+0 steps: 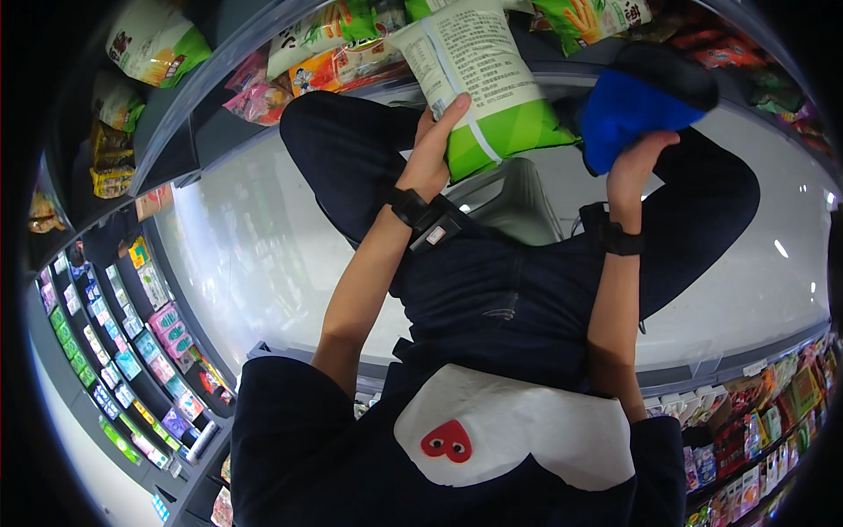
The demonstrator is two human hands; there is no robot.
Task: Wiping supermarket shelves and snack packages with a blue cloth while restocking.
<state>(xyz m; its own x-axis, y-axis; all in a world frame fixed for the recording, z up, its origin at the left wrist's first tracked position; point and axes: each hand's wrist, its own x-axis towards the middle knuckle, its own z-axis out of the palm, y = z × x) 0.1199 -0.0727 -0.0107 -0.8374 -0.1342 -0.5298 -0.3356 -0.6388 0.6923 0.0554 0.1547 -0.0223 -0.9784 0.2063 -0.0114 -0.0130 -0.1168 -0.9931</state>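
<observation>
My left hand (pixel 432 151) grips a puffed white-and-green snack bag (pixel 487 88) at its lower left side. The bag's back, with printed text and a pale seam, faces up, in front of the shelf. To its right, my right hand (pixel 634 167) holds a soft blue-and-black cloth-like thing (pixel 641 119) from below. Its fingers are mostly hidden by the cloth, and its thumb points right. The cloth's black part is blurred. Both wrists wear dark bands.
More snack bags (pixel 329 39) fill the shelf ahead, and others (pixel 158 44) stand at the far left. A grey stool (pixel 522 206) shows between my knees. Stocked shelves (pixel 132 342) line the lower left, and packaged goods (pixel 760 439) hang behind on the right.
</observation>
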